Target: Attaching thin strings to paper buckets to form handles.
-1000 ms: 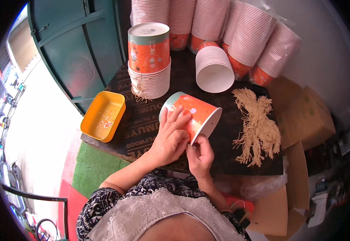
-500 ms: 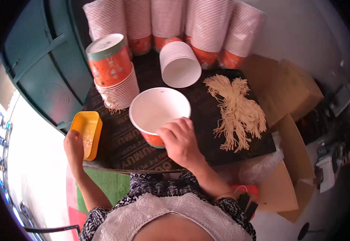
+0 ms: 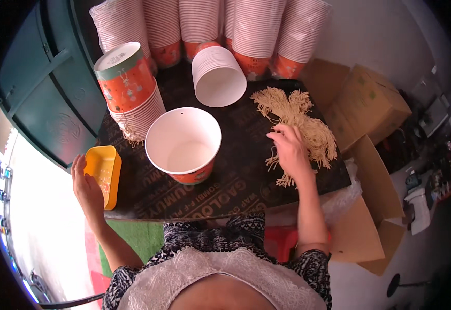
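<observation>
A white-lined orange paper bucket (image 3: 184,147) stands upright in the middle of the dark table, with a small dark spot just inside its far rim. My right hand (image 3: 291,152) reaches over a bundle of beige cords (image 3: 316,135) on the right. Its fingers are bent but apart, and nothing shows in them. At the left table edge is a yellow plastic tray (image 3: 112,178) with small bits in its bottom. My left hand (image 3: 87,188) lies along the tray's near left side with fingers stretched out; whether it touches the rim I cannot tell.
Upside-down nested buckets (image 3: 127,82) stand at the left, cord ends hanging at their lower rims. Another nested stack (image 3: 219,77) lies with its mouth toward me. Tall wrapped stacks (image 3: 259,31) line the back. Cardboard boxes (image 3: 372,103) sit to the right; a green metal door (image 3: 39,103) is left.
My right hand has left the bucket's rim and moved right to the cords. My left hand's fingers have straightened beside the tray. The whole view has shifted slightly.
</observation>
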Motion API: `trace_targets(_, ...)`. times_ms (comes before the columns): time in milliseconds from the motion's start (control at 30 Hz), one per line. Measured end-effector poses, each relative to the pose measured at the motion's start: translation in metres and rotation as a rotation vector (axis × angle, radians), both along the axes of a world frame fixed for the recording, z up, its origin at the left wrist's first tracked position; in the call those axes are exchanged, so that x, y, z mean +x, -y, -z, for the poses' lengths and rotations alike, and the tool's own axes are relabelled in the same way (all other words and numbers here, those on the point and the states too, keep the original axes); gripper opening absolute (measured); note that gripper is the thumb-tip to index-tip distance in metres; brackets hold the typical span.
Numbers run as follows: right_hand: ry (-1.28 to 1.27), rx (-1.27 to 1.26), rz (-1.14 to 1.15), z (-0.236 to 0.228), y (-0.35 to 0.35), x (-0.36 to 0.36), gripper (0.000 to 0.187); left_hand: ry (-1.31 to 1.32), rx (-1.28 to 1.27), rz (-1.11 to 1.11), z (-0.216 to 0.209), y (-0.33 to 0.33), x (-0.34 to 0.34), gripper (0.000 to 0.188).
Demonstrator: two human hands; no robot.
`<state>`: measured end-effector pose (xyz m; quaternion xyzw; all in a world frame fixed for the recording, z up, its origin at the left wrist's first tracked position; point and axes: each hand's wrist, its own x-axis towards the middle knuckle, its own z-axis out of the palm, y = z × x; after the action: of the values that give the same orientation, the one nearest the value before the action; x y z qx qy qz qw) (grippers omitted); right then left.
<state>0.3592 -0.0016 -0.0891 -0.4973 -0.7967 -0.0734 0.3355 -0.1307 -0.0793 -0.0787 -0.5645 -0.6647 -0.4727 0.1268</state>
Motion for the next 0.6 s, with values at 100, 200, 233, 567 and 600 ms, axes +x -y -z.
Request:
trace_targets(100, 0.109, -0.239, -0.045, 0.0, -0.011, 0.024, 0.031, -0.072, -0.003, 0.128, -0.014, 0.001, 0.033, 0.044)
trace_targets(200, 0.25, -0.334, -0.121, 0.003, -0.019, 0.027, 0.03, -0.102, -0.049, 0.342, -0.028, -0.001, 0.064, 0.044)
trace_targets(233, 0.25, -0.323, -0.123, 0.009, -0.023, 0.028, 0.021, -0.105, -0.128, 0.405, -0.036, -0.001, 0.074, 0.048)
trace_targets(567, 0.174, -0.065, -0.288, 0.016, -0.016, -0.015, 0.01, -0.333, -0.178, 0.637, -0.032, -0.029, 0.112, 0.026)
trace_targets(600, 0.131, 0.021, -0.317, 0.019, -0.013, -0.027, 0.011, -0.322, -0.176, 0.658, -0.028, -0.031, 0.112, 0.024)
